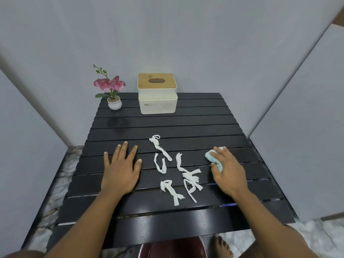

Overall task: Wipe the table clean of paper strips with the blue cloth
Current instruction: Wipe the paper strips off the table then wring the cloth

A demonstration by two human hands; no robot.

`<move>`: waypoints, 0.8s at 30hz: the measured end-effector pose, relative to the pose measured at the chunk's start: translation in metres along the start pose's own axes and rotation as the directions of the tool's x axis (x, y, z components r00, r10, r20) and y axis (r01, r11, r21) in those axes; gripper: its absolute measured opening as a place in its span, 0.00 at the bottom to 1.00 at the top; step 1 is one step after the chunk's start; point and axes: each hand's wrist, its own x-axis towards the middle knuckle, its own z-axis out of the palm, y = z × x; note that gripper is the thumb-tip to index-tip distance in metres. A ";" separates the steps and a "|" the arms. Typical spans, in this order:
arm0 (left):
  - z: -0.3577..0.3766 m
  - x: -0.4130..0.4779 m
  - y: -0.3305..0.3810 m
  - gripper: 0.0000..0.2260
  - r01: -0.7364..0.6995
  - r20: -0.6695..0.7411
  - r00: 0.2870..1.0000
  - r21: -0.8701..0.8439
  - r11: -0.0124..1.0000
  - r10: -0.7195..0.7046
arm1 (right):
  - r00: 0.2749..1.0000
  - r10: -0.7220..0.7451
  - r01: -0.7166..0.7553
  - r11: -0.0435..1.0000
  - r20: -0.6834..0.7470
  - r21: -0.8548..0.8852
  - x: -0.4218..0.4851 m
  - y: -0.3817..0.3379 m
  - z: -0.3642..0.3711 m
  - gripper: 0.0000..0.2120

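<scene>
Several white paper strips (188,176) lie scattered in the middle of the black slatted table (186,127), between my two hands. My right hand (228,170) presses down on a small light blue cloth (214,157), which peeks out under the fingers to the right of the strips. My left hand (121,170) rests flat on the table to the left of the strips, fingers spread, holding nothing.
A white tissue box with a wooden lid (157,93) stands at the back centre. A small potted pink orchid (111,90) sits at the back left. A dark red bowl (173,248) is on the floor below the table's near edge, beside a bare foot (222,245).
</scene>
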 end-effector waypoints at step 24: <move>-0.001 0.001 0.001 0.25 0.001 0.003 1.000 -0.020 1.000 -0.001 | 0.979 -0.196 0.176 0.951 0.058 0.253 -0.019 -0.052 0.028 0.18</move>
